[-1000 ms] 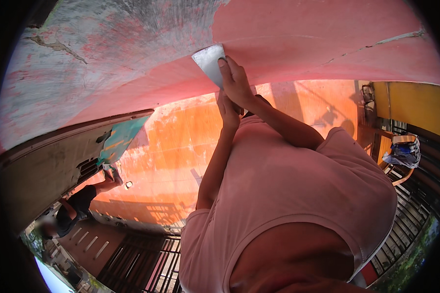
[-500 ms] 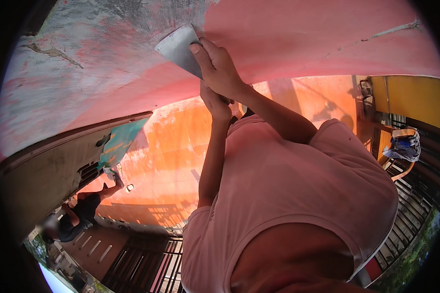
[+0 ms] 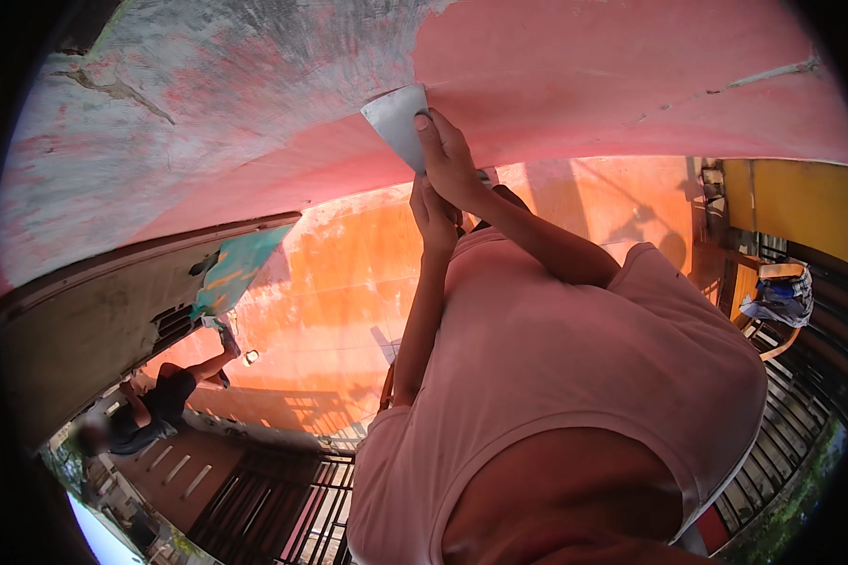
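Note:
A wide metal scraper [image 3: 398,121] meets the wall [image 3: 349,137] with its broad edge, close to where bare grey, scuffed surface borders pink paint. My right hand [image 3: 450,168] grips it, the thumb lying flat along the blade. Just below, my left hand [image 3: 432,215] is closed round the lower part of the same scraper. Between them, my two hands hide the handle.
Cracks [image 3: 122,89] run across the wall at left and right. A doorway with a torn green panel [image 3: 236,268] opens at left, where another person [image 3: 160,400] sits. To the right stands a chair [image 3: 780,325] with cloth on it. Dark metal railings [image 3: 283,508] lie behind.
Both hands and the scraper have shifted to the right and down toward me along the wall. The view has also moved slightly. My grip looks the same.

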Tool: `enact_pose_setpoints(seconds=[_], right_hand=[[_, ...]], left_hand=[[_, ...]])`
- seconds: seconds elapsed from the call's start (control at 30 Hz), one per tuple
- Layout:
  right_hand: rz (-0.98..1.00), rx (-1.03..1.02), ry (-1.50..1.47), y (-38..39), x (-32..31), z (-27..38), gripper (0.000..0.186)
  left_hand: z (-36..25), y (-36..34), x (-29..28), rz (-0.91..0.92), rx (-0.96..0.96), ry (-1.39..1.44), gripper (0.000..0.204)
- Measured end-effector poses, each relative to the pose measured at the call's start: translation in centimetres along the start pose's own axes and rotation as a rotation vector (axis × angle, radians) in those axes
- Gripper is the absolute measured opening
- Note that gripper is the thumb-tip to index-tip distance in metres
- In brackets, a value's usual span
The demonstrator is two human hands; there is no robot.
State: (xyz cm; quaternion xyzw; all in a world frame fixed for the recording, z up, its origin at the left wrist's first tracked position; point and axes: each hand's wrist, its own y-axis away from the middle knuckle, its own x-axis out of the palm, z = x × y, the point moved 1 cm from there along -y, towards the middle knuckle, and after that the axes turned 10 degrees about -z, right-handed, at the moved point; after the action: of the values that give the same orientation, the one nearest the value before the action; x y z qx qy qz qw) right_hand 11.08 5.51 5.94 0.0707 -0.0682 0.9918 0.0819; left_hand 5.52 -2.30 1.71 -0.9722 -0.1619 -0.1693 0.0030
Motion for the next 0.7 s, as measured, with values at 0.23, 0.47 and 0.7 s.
enact_pose_setpoints(seconds=[0.23,0.47,0.7], right_hand=[[-0.004,-0.017,-0.041,-0.2,0.5,0.3,0.034],[-0.017,-0.040,-0.088,-1.4,1.2,4.3,0.034],[-0.040,0.042,-0.124,0.2,0.9,3.5,0.036]], left_hand=[[-0.4,-0.9,-0.8,0.023,-0.009,-0.053,0.035],[-4.2,-2.5,-0.1,0.111,0.081,-0.072,0.036],[-5.3,-0.2,0.3,0.084,0.024,-0.072,0.038]])
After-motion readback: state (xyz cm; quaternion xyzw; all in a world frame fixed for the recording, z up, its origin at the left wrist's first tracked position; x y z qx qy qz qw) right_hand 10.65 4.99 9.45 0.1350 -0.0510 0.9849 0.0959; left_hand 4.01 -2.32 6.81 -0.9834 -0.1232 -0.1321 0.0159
